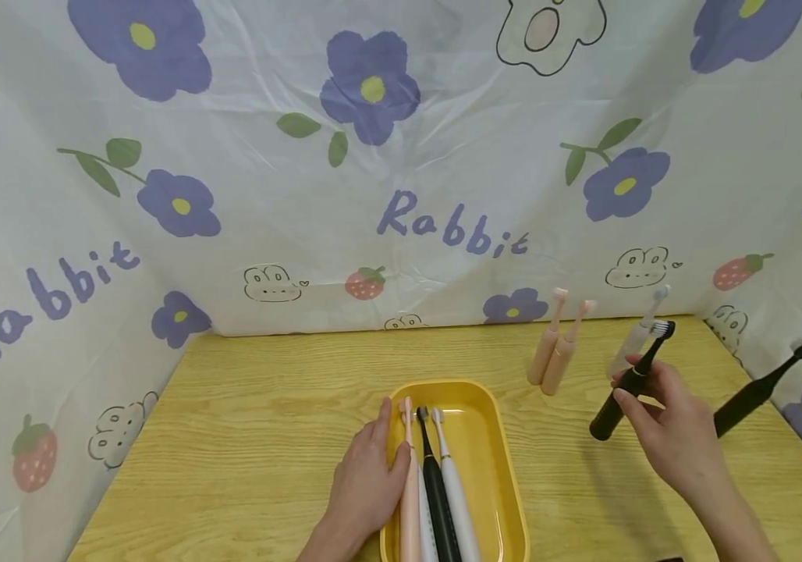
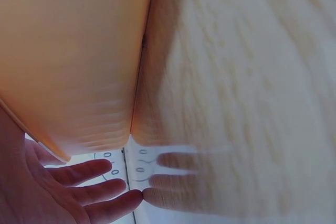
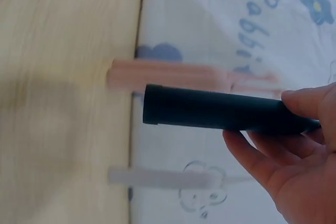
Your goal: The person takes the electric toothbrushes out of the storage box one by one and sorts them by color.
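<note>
My right hand (image 1: 682, 437) pinches a black electric toothbrush (image 1: 615, 410) by its upper handle, held tilted above the table with the bristle head up. In the right wrist view its flat base end (image 3: 152, 104) points left, thumb on one side and fingers on the other. On the left rim of a yellow tray (image 1: 513, 484) rests my left hand (image 1: 366, 476), its fingers straight along the outside and thumb over the edge. Lying side by side in the tray are a pink toothbrush (image 1: 409, 507), a black one (image 1: 438, 496) and white ones (image 1: 459, 499), their lower ends cut off by the frame.
Two pink toothbrushes (image 1: 558, 367) stand upright at the back right. A white toothbrush (image 1: 627, 351) stands behind my right hand, and another black one (image 1: 752, 398) is to its right, partly hidden. Patterned cloth walls (image 1: 443, 289) enclose the wooden table (image 1: 267, 421).
</note>
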Motion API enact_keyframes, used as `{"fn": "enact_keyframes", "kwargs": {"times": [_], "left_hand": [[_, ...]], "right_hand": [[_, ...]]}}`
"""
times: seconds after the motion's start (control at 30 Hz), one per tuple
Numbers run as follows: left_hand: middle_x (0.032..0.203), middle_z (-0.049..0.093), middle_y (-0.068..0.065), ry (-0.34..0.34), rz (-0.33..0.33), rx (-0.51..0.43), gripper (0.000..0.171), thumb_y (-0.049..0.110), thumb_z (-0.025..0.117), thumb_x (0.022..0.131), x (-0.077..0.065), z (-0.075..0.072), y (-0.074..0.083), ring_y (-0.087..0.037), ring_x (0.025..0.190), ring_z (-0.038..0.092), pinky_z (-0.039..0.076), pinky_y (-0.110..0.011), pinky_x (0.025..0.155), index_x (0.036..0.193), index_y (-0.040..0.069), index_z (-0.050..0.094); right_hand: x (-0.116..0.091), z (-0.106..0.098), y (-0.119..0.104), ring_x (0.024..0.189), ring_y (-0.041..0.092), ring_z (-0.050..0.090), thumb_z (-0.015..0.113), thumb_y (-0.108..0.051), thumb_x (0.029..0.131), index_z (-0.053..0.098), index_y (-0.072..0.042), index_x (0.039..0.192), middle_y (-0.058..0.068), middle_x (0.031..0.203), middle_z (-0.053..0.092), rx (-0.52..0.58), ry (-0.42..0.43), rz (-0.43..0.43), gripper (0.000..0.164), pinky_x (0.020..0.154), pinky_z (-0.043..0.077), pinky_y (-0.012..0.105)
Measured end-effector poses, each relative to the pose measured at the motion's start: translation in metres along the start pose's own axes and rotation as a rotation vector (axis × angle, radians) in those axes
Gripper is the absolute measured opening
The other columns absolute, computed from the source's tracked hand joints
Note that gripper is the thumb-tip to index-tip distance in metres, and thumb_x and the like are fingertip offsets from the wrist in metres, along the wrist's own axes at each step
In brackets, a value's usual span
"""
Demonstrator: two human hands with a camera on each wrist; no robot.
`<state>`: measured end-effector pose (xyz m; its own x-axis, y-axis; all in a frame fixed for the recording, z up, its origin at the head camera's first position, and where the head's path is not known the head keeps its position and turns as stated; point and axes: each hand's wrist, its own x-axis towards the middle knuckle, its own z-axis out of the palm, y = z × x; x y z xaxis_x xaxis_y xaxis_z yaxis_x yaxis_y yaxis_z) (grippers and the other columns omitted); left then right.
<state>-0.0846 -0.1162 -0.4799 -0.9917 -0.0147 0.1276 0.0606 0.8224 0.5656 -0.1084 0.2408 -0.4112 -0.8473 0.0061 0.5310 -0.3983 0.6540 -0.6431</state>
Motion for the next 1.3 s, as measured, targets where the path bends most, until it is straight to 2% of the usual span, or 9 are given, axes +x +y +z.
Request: {"fn": "enact_keyframes", "kwargs": {"times": [0.2, 0.4, 0.63, 0.77, 0.83, 0.97, 1.07, 1.17, 1.3], "left_hand": [[0.138, 0.058, -0.025, -0.02, -0.002, -0.003, 0.067, 0.03, 0.058, 0.103, 0.004, -0.004, 0.0, -0.039, 0.124, 0.058, 0.051, -0.057, 0.097, 0.16, 0.006, 0.033], [0.139, 0.057, -0.025, -0.043, -0.023, -0.007, 0.068, 0.03, 0.059, 0.103, 0.008, -0.009, 0.0, -0.04, 0.126, 0.056, 0.05, -0.058, 0.098, 0.161, 0.007, 0.032], [0.139, 0.057, -0.025, -0.05, -0.009, -0.018, 0.068, 0.03, 0.059, 0.103, 0.014, -0.013, 0.0, -0.04, 0.125, 0.057, 0.05, -0.058, 0.098, 0.161, 0.006, 0.033], [0.139, 0.057, -0.025, -0.053, 0.0, -0.019, 0.068, 0.03, 0.059, 0.103, 0.017, -0.015, -0.001, -0.04, 0.125, 0.057, 0.05, -0.058, 0.098, 0.16, 0.006, 0.033], [0.138, 0.057, -0.025, -0.057, 0.005, -0.018, 0.068, 0.029, 0.059, 0.103, 0.019, -0.016, -0.001, -0.04, 0.125, 0.057, 0.05, -0.058, 0.098, 0.16, 0.005, 0.033], [0.138, 0.057, -0.026, -0.069, 0.007, -0.02, 0.068, 0.029, 0.059, 0.103, 0.022, -0.018, -0.001, -0.04, 0.125, 0.057, 0.05, -0.058, 0.098, 0.16, 0.005, 0.033], [0.138, 0.057, -0.025, -0.077, 0.001, -0.021, 0.068, 0.03, 0.059, 0.103, 0.025, -0.021, 0.0, -0.04, 0.125, 0.057, 0.051, -0.058, 0.097, 0.16, 0.005, 0.034], [0.138, 0.058, -0.025, -0.082, -0.003, -0.022, 0.067, 0.03, 0.059, 0.103, 0.027, -0.023, 0.0, -0.04, 0.125, 0.057, 0.051, -0.058, 0.096, 0.16, 0.006, 0.034], [0.138, 0.058, -0.025, -0.09, 0.001, -0.024, 0.067, 0.03, 0.059, 0.103, 0.03, -0.025, -0.001, -0.04, 0.125, 0.057, 0.052, -0.058, 0.095, 0.16, 0.006, 0.034]], "right_hand": [[0.0, -0.004, 0.02, 0.097, -0.029, 0.041, 0.072, 0.015, 0.087, 0.055, 0.009, 0.132, 0.029, 0.106, 0.07, -0.112, 0.054, 0.01, 0.048, 0.074, 0.039, -0.004], [-0.001, -0.008, 0.031, 0.093, 0.021, 0.069, 0.071, 0.01, 0.09, 0.053, 0.008, 0.134, 0.03, 0.109, 0.068, -0.201, 0.043, 0.09, 0.048, 0.071, 0.035, -0.006], [-0.004, -0.019, 0.038, 0.09, 0.002, 0.064, 0.068, 0.005, 0.095, 0.051, 0.01, 0.135, 0.03, 0.112, 0.065, -0.26, 0.076, 0.229, 0.043, 0.066, 0.033, -0.006], [-0.008, -0.025, 0.041, 0.095, 0.049, 0.065, 0.064, 0.001, 0.098, 0.05, 0.011, 0.136, 0.034, 0.114, 0.061, -0.286, 0.075, 0.334, 0.042, 0.06, 0.031, -0.005], [-0.01, -0.028, 0.043, 0.098, 0.051, 0.065, 0.063, -0.001, 0.099, 0.049, 0.011, 0.138, 0.035, 0.117, 0.059, -0.314, 0.093, 0.398, 0.043, 0.058, 0.029, -0.004], [-0.011, -0.035, 0.046, 0.11, 0.054, 0.06, 0.059, -0.005, 0.102, 0.046, 0.009, 0.144, 0.036, 0.127, 0.055, -0.353, 0.156, 0.556, 0.046, 0.074, 0.058, 0.028], [-0.011, -0.039, 0.047, 0.117, 0.056, 0.055, 0.053, -0.01, 0.106, 0.042, 0.008, 0.147, 0.038, 0.132, 0.052, -0.371, 0.196, 0.656, 0.046, 0.086, 0.048, 0.064], [-0.011, -0.043, 0.047, 0.12, 0.056, 0.054, 0.051, -0.01, 0.106, 0.042, 0.007, 0.147, 0.038, 0.132, 0.052, -0.378, 0.246, 0.706, 0.046, 0.077, 0.056, 0.046], [-0.009, -0.047, 0.047, 0.123, 0.056, 0.052, 0.048, -0.009, 0.106, 0.039, 0.007, 0.149, 0.038, 0.136, 0.049, -0.386, 0.295, 0.751, 0.047, 0.079, 0.055, 0.047]]}}
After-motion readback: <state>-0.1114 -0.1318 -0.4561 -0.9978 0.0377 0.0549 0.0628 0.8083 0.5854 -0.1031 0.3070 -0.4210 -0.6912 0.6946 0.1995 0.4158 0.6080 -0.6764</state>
